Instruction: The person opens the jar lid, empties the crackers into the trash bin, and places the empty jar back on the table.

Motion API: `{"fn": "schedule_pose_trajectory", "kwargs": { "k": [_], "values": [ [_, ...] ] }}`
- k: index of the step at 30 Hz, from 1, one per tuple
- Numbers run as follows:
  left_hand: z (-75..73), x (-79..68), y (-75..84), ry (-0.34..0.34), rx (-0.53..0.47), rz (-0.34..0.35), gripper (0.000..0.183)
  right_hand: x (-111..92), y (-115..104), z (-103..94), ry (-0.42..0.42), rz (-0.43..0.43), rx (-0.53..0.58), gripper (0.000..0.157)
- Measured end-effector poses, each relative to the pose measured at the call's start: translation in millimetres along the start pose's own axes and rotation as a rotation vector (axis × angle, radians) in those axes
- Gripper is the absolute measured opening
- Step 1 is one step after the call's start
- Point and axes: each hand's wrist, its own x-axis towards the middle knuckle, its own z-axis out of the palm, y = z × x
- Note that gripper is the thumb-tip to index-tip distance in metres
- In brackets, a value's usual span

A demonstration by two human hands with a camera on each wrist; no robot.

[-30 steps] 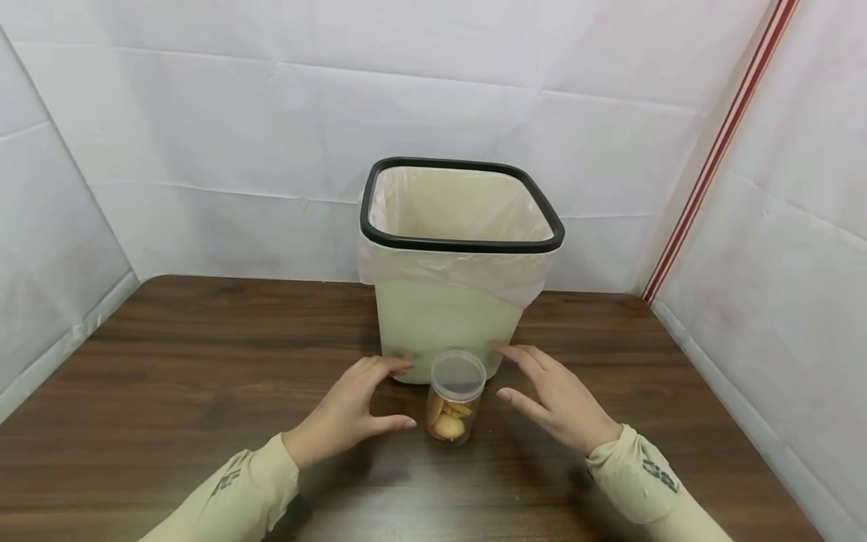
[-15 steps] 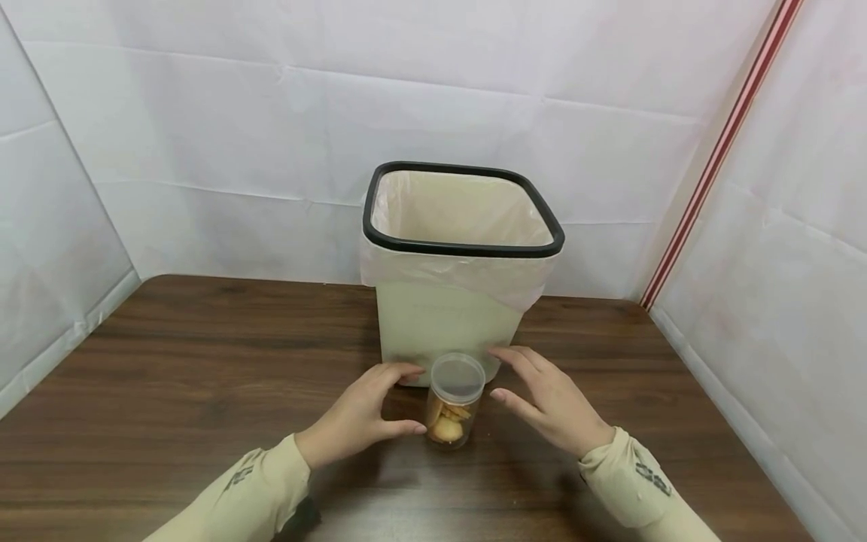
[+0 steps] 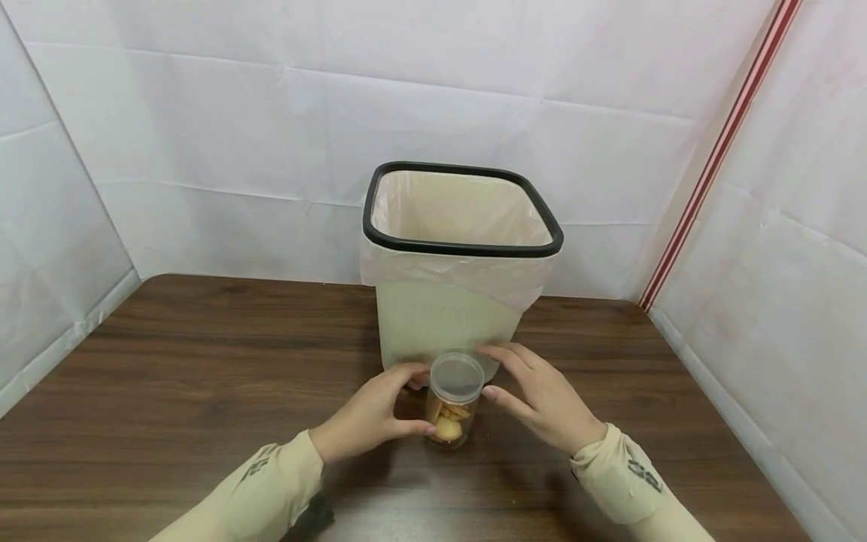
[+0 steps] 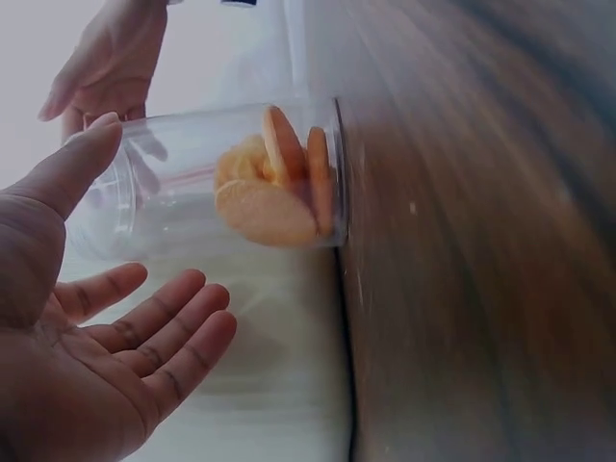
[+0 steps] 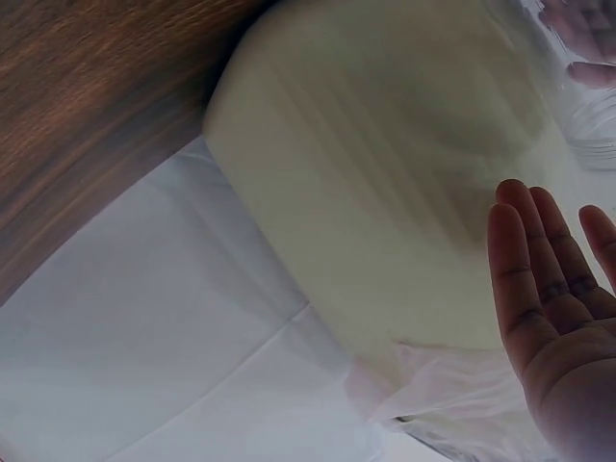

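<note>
A clear plastic jar [image 3: 454, 391] with a screw lid stands upright on the wooden table, partly filled with round cookies [image 4: 265, 210]. My left hand [image 3: 372, 423] is at its left side, thumb tip overlapping the jar's front edge and fingers extended toward its far side. In the left wrist view, those fingers stretch out loosely beside the jar wall. My right hand [image 3: 545, 403] is on the other side, its thumb tip right at the lid's edge. The right wrist view shows its fingers [image 5: 515, 269] straight, in front of the bin. Neither hand is curled round the jar.
Directly behind the jar stands a pale cream trash bin [image 3: 440, 316] with a black rim [image 3: 467, 249] and a thin plastic liner [image 3: 521, 282] folded over its outside. White sheeting [image 3: 237, 128] encloses the dark brown table [image 3: 223, 354] at the back and sides.
My left hand has moved right toward the jar, and my right hand has moved left toward it. Jar and bin have stayed in place; the head view has shifted slightly.
</note>
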Motion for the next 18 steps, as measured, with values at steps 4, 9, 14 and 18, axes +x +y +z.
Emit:
{"fn": "schedule_pose_trajectory", "kwargs": {
  "k": [4, 9, 14, 18],
  "values": [
    [3.2, 3.6, -1.6, -0.020, -0.058, -0.014, 0.071, 1.9, -1.3, 0.8, 0.001, -0.002, 0.000, 0.046],
    [6.0, 6.7, -3.0, -0.035, -0.116, -0.031, 0.071, 3.9, -1.6, 2.7, 0.005, -0.021, 0.005, 0.046],
    [6.8, 8.9, -2.3, -0.037, -0.159, -0.034, 0.071, 4.4, -1.6, 2.8, 0.009, -0.032, 0.005, 0.047],
    [8.5, 11.8, -2.6, -0.051, -0.187, -0.026, 0.072, 5.3, -2.4, 2.9, 0.003, -0.031, 0.016, 0.046]
  ]
}}
